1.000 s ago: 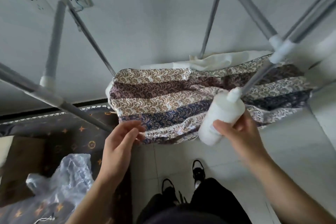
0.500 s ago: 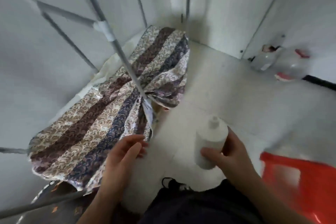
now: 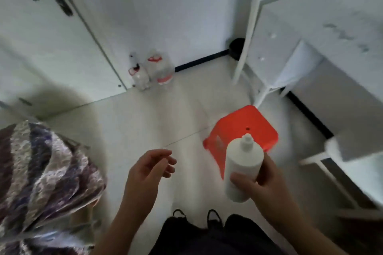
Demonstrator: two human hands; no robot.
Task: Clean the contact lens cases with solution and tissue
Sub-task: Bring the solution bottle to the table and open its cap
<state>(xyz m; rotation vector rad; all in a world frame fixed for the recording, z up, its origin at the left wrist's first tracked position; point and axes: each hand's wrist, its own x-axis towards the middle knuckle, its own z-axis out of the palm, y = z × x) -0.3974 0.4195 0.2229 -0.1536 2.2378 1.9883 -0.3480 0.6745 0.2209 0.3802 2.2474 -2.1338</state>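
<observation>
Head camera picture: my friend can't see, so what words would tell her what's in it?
A person's right hand holds a white bottle upright; the left hand is empty, fingers loosely curled. Below are a pale tiled floor, a red stool and patterned cloth.

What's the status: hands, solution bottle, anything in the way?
Right hand grips white plastic solution bottle, upright, cap on. Left hand open, holds nothing. No lens cases or tissue in view. Orange plastic stool on the floor ahead.
</observation>
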